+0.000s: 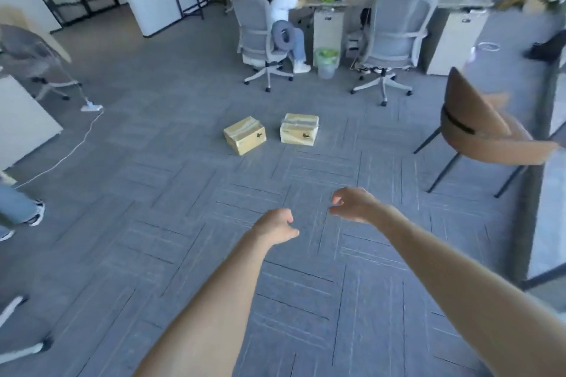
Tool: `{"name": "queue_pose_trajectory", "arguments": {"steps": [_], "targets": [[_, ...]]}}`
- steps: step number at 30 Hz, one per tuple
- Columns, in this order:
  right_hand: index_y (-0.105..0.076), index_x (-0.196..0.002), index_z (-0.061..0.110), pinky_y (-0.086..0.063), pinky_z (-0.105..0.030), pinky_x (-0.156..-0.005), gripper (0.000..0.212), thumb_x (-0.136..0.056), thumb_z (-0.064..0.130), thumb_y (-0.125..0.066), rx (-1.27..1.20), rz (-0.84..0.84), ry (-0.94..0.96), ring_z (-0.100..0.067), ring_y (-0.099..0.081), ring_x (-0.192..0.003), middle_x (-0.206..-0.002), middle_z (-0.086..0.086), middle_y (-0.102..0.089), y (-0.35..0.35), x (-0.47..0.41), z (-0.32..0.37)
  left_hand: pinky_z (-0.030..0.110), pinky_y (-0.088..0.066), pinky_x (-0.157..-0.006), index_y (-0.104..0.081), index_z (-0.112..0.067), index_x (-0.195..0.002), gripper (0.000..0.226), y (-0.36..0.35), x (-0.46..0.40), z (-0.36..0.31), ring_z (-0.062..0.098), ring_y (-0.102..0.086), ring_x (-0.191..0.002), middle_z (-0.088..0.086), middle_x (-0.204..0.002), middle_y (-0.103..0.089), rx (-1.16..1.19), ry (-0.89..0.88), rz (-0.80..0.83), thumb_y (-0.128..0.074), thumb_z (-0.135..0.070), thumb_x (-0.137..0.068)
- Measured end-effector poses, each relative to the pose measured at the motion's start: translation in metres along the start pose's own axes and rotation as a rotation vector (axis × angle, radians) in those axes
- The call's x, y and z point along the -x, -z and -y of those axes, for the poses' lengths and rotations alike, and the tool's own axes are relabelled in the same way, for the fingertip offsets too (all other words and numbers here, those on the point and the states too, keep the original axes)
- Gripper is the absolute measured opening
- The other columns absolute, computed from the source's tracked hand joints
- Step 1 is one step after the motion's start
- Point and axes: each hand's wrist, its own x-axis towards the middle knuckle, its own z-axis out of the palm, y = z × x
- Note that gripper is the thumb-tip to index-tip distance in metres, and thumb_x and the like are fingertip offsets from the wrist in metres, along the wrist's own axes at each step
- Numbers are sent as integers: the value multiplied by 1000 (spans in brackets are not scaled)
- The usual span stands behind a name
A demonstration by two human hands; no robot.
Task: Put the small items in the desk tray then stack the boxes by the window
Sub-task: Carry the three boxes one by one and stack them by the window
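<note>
Single head-worn view, forward and down, over carpet (183,223).

Both bare arms reach forward, left hand (277,225) and right hand (352,203) loosely curled, holding nothing.

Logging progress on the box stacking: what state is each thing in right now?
Left yellowish taped cardboard box: closed, on carpet, unstacked.
Right yellowish taped cardboard box: closed, on carpet, apart from the other.
Left hand: empty, fingers loosely curled.
Right hand: empty, fingers loosely curled.
Brown shell chair: upright, unoccupied.
</note>
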Motion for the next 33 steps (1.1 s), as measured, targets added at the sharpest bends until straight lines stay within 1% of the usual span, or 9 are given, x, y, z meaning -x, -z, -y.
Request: {"name": "queue_pose_trajectory", "arguments": {"steps": [3,6,9,13,18,21,25,28,33], "targets": [[-62,-132,17,-50,-37,-100,40,-95,32,-56,-27,10,-29,-27,-56,-125,-132,-6,-65,22,-49,-18,34,-47,-99,-58,-18,-126,44,18,-62,-18,22,-58,-116,5,-130,-59,-44,-20,25,-67,-35,-86],[-63,-131,20,-49,-34,-99,38,-95,33,-58,-44,2,-40,-26,-59,-122,-131,-4,-65,40,-110,-27,35,-47,-99,-57,-18,-128,44,41,-131,-28,22,-57,-117,4,-131,-58,-58,-51,38,-66,-34,-88],[-62,-132,22,-51,-37,-98,40,-94,34,-60,-64,-4,-63,-26,-59,-120,-130,-6,-66,62,-184,-28,36,-47,-98,-56,-18,-131,44,75,-208,-33,22,-57,-118,4,-133,-57,-60,-82,50,-65,-33,-90],[-64,-128,21,-53,-36,-89,37,-94,34,-60,-112,-20,-98,-26,-61,-114,-126,-7,-66,102,-298,-14,36,-49,-94,-56,-20,-128,43,141,-322,-31,22,-59,-111,4,-131,-57,-36,-85,40,-66,-35,-88],[-65,-128,18,-49,-38,-101,36,-95,33,-60,-140,-12,-140,-26,-58,-123,-127,-8,-68,158,-422,6,33,-47,-92,-56,-18,-128,42,232,-449,-32,23,-57,-116,4,-131,-57,-54,-75,45,-65,-34,-90],[-65,-127,17,-47,-36,-102,36,-95,33,-61,-177,-12,-152,-26,-59,-122,-129,-7,-67,189,-487,9,31,-45,-86,-57,-17,-127,41,275,-514,-38,22,-58,-114,4,-129,-58,-64,-75,47,-66,-33,-90],[-65,-128,18,-46,-33,-101,36,-95,32,-61,-186,2,-175,-25,-58,-123,-129,-6,-67,228,-575,4,32,-46,-91,-56,-17,-128,41,319,-598,-50,22,-57,-116,4,-129,-58,-86,-69,59,-65,-33,-91],[-64,-129,18,-47,-36,-103,38,-95,33,-61,-186,12,-171,-26,-58,-124,-131,-5,-66,260,-651,-6,32,-46,-92,-55,-17,-129,42,351,-667,-64,22,-57,-117,3,-130,-58,-95,-59,58,-64,-32,-91],[-65,-127,17,-51,-41,-101,36,-95,31,-61,-183,13,-134,-27,-63,-117,-126,-8,-69,322,-782,-14,31,-45,-87,-55,-17,-128,39,411,-781,-97,24,-58,-114,4,-130,-58,-121,-46,4,-63,-29,-91]]}}
